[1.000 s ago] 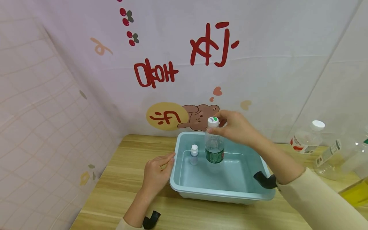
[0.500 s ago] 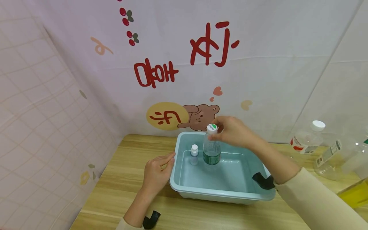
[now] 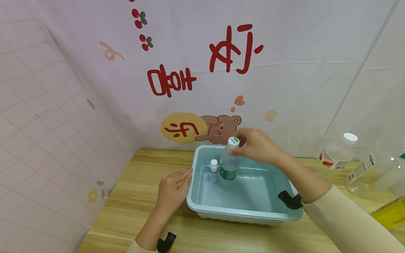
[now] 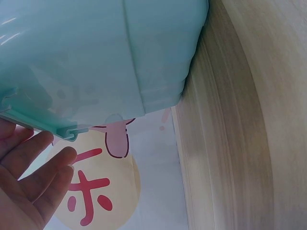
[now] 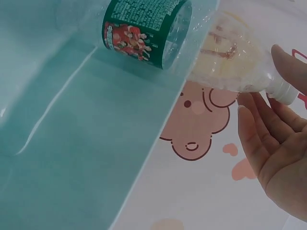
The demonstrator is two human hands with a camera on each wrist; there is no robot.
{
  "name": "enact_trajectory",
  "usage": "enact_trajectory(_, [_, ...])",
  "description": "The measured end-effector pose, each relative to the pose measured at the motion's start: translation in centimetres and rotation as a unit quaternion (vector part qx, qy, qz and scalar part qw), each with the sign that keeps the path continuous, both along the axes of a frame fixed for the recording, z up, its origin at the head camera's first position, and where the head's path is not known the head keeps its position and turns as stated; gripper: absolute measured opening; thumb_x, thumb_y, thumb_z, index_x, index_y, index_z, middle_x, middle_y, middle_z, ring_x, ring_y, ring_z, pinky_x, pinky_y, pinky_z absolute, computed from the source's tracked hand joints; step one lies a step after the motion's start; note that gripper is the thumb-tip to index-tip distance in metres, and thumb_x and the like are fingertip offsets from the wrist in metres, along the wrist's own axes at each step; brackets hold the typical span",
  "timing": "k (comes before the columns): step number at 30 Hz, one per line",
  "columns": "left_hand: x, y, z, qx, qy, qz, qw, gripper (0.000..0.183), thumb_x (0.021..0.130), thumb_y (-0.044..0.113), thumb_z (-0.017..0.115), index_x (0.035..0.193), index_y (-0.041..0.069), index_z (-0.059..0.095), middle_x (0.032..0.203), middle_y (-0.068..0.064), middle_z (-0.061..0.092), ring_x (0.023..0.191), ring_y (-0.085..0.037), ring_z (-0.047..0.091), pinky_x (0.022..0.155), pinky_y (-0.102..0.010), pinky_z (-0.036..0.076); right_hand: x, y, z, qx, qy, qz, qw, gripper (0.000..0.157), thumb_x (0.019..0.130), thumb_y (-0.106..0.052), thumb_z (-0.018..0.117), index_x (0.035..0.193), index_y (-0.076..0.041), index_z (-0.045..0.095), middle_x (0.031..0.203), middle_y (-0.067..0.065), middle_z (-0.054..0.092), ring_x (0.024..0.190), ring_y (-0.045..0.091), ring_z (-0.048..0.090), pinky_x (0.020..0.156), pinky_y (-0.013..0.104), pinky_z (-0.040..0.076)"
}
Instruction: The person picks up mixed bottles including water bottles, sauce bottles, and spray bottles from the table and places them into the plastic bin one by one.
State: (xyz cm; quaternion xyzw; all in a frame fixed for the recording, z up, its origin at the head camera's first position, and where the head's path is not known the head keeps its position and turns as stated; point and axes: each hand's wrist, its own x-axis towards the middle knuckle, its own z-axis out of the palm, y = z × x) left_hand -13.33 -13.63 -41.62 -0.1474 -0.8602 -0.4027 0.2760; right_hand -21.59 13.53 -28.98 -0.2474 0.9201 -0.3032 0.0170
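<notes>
Toward the left rear corner of the pale blue rectangular plastic basin (image 3: 246,213): clear plastic bottle with white cap and green label (image 3: 230,160), inside the walls, leaning slightly, cap tipped toward the basin's right edge. Change against half a second ago: swing of the base toward the basin's left edge, with hardly any travel at the cap. Also lower than one second ago; contact with the basin floor not certain from these views. Now just beside the small clear bottle with white screw cap (image 3: 213,171), upright near the basin's left wall; touching or not, cannot tell.

Grip, right hand (image 3: 257,146): thumb and fingers closed about neck and cap of the labelled bottle, not yet released. Left hand (image 3: 173,188): unchanged at the basin's left edge, fingers nearly straight, tips against the rim; thumb pressure not readable.

Judged meaning: positioning beside the small bottle well along, probably at fine adjustment; more leftward swing likely to nudge it.

Near the right edge of the light wood-grain worktop (image 3: 139,196): clear bottle with red-and-white label (image 3: 335,156) and bottle of yellow liquid (image 3: 390,212).
</notes>
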Motion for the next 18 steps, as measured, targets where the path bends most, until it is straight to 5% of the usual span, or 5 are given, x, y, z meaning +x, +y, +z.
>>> enact_trajectory(18, [-0.06,0.08,-0.16,0.000,0.006,0.001,1.0000,0.022,0.086,0.014,0.068,0.106,0.010,0.074,0.103,-0.005,0.070,0.096,-0.012,0.066,0.077,-0.034,0.055,-0.33,0.00,-0.37,0.018,0.005,0.027,0.999,0.042,0.075,-0.028,0.081,0.109,-0.013,0.064,0.094,-0.003,0.064,0.087,0.017,0.059,0.072,0.032,0.051])
